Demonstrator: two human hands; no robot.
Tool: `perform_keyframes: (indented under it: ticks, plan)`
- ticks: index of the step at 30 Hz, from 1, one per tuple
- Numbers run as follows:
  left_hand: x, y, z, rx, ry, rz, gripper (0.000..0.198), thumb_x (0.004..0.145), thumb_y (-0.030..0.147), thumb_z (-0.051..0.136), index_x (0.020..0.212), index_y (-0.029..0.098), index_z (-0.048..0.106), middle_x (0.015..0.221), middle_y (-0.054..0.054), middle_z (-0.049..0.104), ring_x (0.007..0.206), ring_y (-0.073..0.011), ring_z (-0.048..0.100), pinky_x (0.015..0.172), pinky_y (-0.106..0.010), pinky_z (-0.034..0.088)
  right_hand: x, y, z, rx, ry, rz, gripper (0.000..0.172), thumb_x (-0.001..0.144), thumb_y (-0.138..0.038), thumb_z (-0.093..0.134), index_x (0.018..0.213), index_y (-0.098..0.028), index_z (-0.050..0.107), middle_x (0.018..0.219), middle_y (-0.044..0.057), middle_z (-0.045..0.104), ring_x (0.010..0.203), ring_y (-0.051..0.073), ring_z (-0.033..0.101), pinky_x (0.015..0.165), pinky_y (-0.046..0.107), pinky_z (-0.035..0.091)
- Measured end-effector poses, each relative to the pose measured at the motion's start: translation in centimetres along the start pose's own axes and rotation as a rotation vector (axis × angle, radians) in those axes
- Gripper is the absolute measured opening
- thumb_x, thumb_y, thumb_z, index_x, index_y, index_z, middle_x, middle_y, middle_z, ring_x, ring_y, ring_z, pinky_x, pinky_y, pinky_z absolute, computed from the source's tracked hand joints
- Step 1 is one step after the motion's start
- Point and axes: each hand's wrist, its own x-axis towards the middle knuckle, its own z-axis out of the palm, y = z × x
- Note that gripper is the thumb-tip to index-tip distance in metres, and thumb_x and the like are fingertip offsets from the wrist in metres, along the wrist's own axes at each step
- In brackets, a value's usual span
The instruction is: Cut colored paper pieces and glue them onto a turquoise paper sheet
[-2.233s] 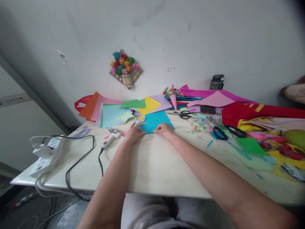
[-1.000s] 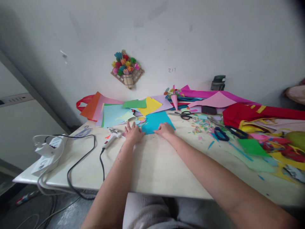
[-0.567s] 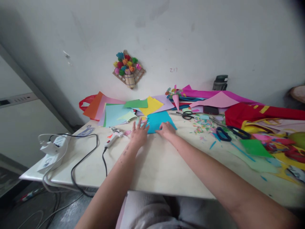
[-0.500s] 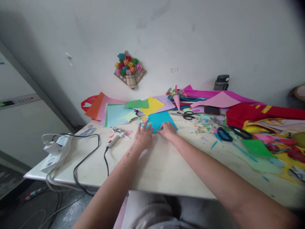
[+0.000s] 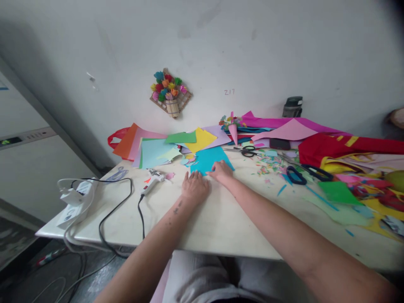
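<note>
One blue sheet near flower-filled cone

Craft workspace, white table against a wall, glue gun, scissors, blue paper, paper scraps

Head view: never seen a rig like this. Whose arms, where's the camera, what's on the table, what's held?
No robot here: these are a person's bare arms. The one camera sits on their head, looking forward and down.

On the off-white table, a flat bright-blue sheet, apparently paper, lies in front of them. The left hand is palm down at its near edge. The right hand has its fingertips on that edge; whether they pinch or just press is unclear.

To the left: a white glue gun with a black cord. Behind: a yellow sheet and a pink cone with small colourful cutouts. To the right: small multicoloured scraps.
</note>
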Motion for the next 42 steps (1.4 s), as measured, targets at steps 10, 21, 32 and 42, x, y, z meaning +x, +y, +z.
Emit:
perform_keyframes:
  ticks: [10,21,32,42]
  plan:
    - [0.1,-1.6,-0.3,0.199,-0.053,-0.15,0.057,0.084,0.042,0.023,0.112,0.006,0.058,0.117,-0.018,0.057,0.124,-0.0275,0.036,0.109,-0.044,-0.003,0.0,0.1,0.1,0.008,0.013,0.009,0.035,0.068,-0.05,0.061,0.086,-0.02,0.063,0.107,0.01,0.053,0.093,0.019,0.054,0.078,0.028,0.042]
    - [3.7,-2.3,0.0,-0.054,-0.05,-0.21,0.065,0.081,0.053,0.031,0.135,0.018,0.033,0.145,-0.009,0.025,0.135,-0.0275,0.0,0.107,-0.05,0.005,-0.2,0.0,0.1,0.009,0.037,-0.002,0.035,0.069,-0.049,0.061,0.087,-0.019,0.063,0.106,0.01,0.055,0.094,0.019,0.054,0.078,0.029,0.04]
    - [4.0,-3.4,2.0,-0.173,-0.18,-0.355,0.067,0.076,0.062,0.03,0.137,0.034,0.026,0.148,0.0,0.01,0.132,-0.0283,-0.013,0.104,-0.057,-0.003,0.8,1.1,0.2,0.074,0.012,-0.013,0.027,0.068,-0.039,0.065,0.087,-0.021,0.064,0.106,0.008,0.053,0.093,0.016,0.054,0.08,0.024,0.04]
    - [3.8,-4.1,1.9,-0.129,-0.067,-0.411,0.062,0.077,0.053,0.037,0.135,0.032,0.032,0.147,-0.003,0.02,0.134,-0.0322,-0.003,0.102,-0.06,0.005,1.4,3.0,-0.6,0.145,-0.012,-0.13,0.016,0.067,-0.021,0.066,0.083,-0.019,0.068,0.097,0.004,0.058,0.083,0.012,0.056,0.077,0.019,0.041]
